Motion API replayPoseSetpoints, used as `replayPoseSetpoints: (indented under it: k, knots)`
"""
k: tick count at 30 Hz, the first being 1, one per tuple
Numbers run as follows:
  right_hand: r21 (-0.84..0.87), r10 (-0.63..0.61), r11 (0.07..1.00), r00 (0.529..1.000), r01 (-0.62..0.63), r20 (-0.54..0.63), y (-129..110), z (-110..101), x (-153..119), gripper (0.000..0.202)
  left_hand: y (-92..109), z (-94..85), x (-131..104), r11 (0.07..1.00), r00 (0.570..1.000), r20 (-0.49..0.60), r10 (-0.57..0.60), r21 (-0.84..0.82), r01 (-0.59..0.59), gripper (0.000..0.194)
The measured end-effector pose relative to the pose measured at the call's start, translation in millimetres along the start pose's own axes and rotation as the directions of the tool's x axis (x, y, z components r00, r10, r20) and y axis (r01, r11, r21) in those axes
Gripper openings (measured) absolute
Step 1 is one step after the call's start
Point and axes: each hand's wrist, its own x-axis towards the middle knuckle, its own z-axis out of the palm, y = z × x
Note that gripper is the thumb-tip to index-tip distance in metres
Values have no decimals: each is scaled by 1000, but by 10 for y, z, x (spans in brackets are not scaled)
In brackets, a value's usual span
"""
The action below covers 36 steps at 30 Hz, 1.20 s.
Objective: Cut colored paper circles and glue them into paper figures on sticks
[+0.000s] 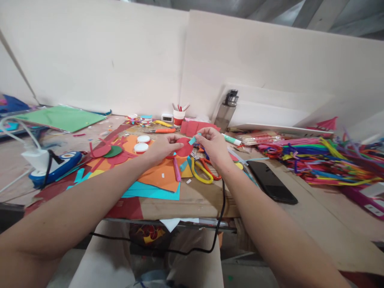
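Note:
Between the thumb and fingers of my left hand (162, 150) is a red paper disc (184, 148), held above the middle of the table. My right hand (211, 144) pinches a small light-blue paper piece (192, 140) at the disc's right edge; whether the two are stuck together I cannot tell. Under my hands lie yellow-handled scissors (201, 173), a pink pen-like stick (177, 170) and orange paper sheets (160, 176). Two round pieces with white tops (141, 148) stand just left of my left hand.
A black phone (271, 182) lies right of my right forearm, near a heap of coloured pipe cleaners (315, 160). A grey bottle (226, 110) leans at the back. A blue power strip (57, 168) sits at left. A black cable (223, 208) hangs over the front edge.

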Motion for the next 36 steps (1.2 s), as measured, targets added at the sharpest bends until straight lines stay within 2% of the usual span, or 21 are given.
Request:
replayPoseSetpoints:
  k: [9, 22, 31, 36]
  knots:
    - [-13, -4, 1000, 1000, 4, -1, 5, 33, -17, 19, -30, 10, -12, 1000, 999, 43, -3, -23, 4, 33]
    - [-153, -54, 987, 998, 55, 13, -30, 45, -47, 16, -20, 27, -19, 1000, 999, 36, -20, -14, 20, 34]
    - [-84, 12, 996, 998, -6, 69, 21, 60, -67, 40, -17, 6, 0, 994, 999, 40, -26, -101, 30, 35]
    - [-71, 40, 997, 994, -33, 106, 31, 73, -77, 41, -29, 1, 5, 994, 999, 35, -15, -103, 18, 33]
